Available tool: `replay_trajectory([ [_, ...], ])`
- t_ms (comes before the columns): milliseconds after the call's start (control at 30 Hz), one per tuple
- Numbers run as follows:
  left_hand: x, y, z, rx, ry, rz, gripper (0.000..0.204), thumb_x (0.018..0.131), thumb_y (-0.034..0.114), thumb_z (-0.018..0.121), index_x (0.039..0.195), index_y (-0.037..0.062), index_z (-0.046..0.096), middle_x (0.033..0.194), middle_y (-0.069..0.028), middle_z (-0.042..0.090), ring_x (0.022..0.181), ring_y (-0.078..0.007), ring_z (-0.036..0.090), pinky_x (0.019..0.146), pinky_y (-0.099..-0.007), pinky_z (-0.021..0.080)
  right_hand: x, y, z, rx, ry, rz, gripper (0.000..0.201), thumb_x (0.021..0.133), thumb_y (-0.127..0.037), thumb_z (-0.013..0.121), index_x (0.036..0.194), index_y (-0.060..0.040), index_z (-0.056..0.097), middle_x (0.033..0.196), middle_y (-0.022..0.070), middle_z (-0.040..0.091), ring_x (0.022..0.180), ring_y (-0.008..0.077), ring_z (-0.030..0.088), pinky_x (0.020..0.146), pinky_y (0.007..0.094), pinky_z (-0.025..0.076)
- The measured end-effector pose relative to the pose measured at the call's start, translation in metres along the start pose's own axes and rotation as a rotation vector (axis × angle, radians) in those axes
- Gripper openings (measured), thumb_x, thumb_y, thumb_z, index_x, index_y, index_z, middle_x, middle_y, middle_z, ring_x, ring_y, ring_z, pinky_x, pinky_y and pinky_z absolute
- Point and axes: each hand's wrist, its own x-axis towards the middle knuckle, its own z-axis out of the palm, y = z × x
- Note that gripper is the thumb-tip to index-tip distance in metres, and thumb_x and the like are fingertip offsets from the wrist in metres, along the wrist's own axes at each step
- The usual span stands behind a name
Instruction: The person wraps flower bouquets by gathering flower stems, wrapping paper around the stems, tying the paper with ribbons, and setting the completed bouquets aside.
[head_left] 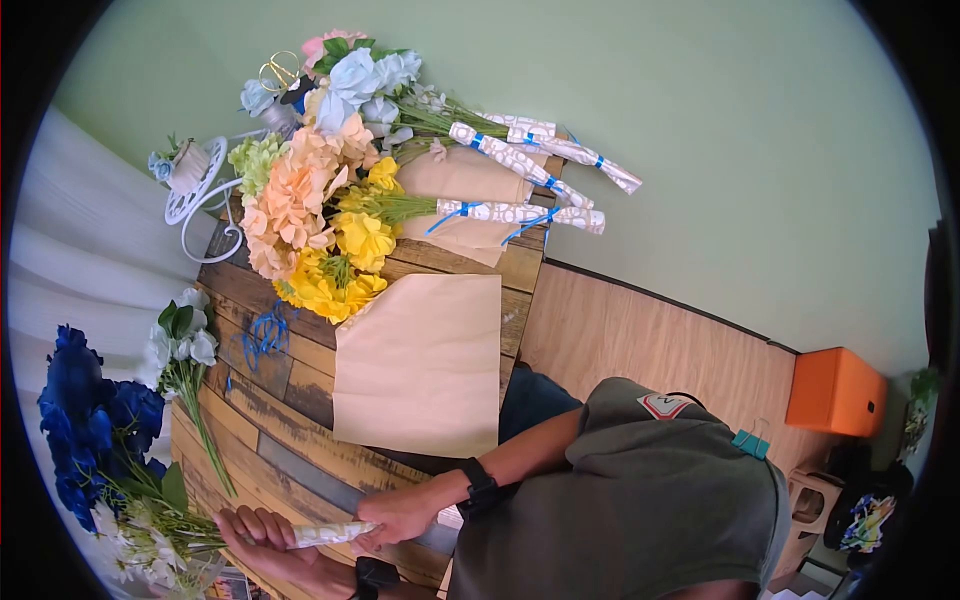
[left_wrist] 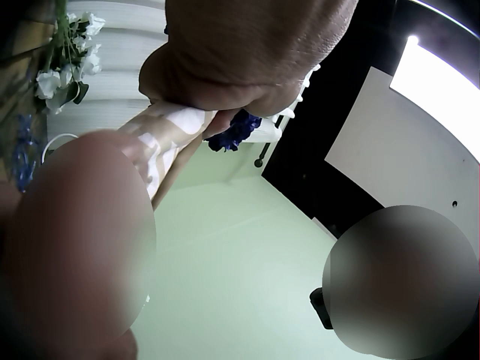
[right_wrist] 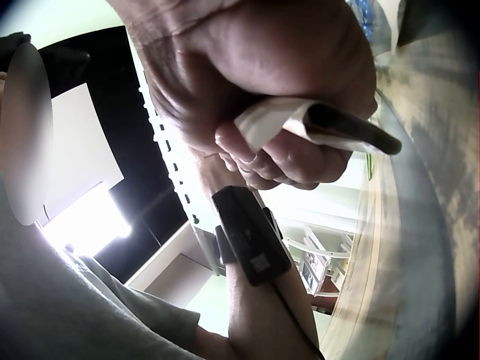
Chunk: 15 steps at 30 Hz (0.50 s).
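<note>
In the head view my left hand [head_left: 262, 540] grips a bouquet of dark blue flowers [head_left: 100, 415] and white daisies [head_left: 135, 545] by its stems. White patterned paper [head_left: 335, 533] covers the stem end and sticks out of that fist. My right hand [head_left: 400, 512] holds the free end of the wrap. The right wrist view has the right hand's fingers [right_wrist: 300, 161] curled at the wrap's open end [right_wrist: 274, 120]. Close up in the left wrist view, the left hand [left_wrist: 255, 52] closes around the patterned paper [left_wrist: 169, 135].
A sheet of brown paper [head_left: 420, 370] lies at the table's near edge. Wrapped bouquets with peach [head_left: 295, 195], yellow [head_left: 365, 240] and light blue flowers [head_left: 355, 85] lie at the right. Blue ribbon [head_left: 265, 335] and a white-flower bunch [head_left: 180, 340] are farther forward. A white metal stand [head_left: 185, 205] stands behind.
</note>
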Motion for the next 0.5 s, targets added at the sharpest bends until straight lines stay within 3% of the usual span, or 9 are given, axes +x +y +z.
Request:
replay_trajectory([
  [67,-0.0014,-0.0014,0.0022,-0.025,-0.018,-0.003,0.04,0.101,0.03,0.055,0.071,0.0161,0.033,0.055,0.0049,0.024,0.037,-0.0035,0.018,0.026,-0.0217,0.017,-0.0008,0.001,-0.0013,-0.024,0.022,-0.033,0.059,0.103,-0.047,0.047,0.073,0.0021,0.061,0.054,0.0125,0.05,0.05,0.0252,0.048,0.05,0.0403,0.038],
  [133,-0.005,0.0014,0.0087,-0.017,0.034,0.011,0.04,0.101,0.03,0.055,0.071,0.0161,0.032,0.055,0.0047,0.025,0.037,-0.0037,0.018,0.026,-0.0218,0.017,0.0014,0.0037,-0.0018,-0.014,-0.002,-0.003,0.066,0.099,-0.057,0.048,0.074,0.0013,0.066,0.05,0.0076,0.052,0.048,0.0223,0.054,0.048,0.0396,0.042],
  [233,-0.0011,-0.0013,0.0003,-0.006,-0.002,0.007,0.039,0.101,0.03,0.054,0.072,0.016,0.032,0.055,0.0044,0.025,0.037,-0.0039,0.018,0.026,-0.0219,0.017,0.0006,-0.0004,-0.0031,-0.028,-0.024,0.034,0.058,0.103,-0.047,0.048,0.075,0.0021,0.062,0.056,0.0134,0.053,0.052,0.0274,0.051,0.052,0.0414,0.04],
  [500,-0.0014,-0.0014,0.0035,-0.016,0.023,0.0,0.04,0.102,0.03,0.053,0.071,0.0163,0.032,0.055,0.0044,0.024,0.036,-0.0041,0.018,0.026,-0.0221,0.018,0.0003,0.0005,-0.0029,-0.017,-0.019,0.031,0.059,0.102,-0.048,0.048,0.075,0.0021,0.062,0.056,0.0137,0.052,0.051,0.028,0.049,0.052,0.0418,0.039],
])
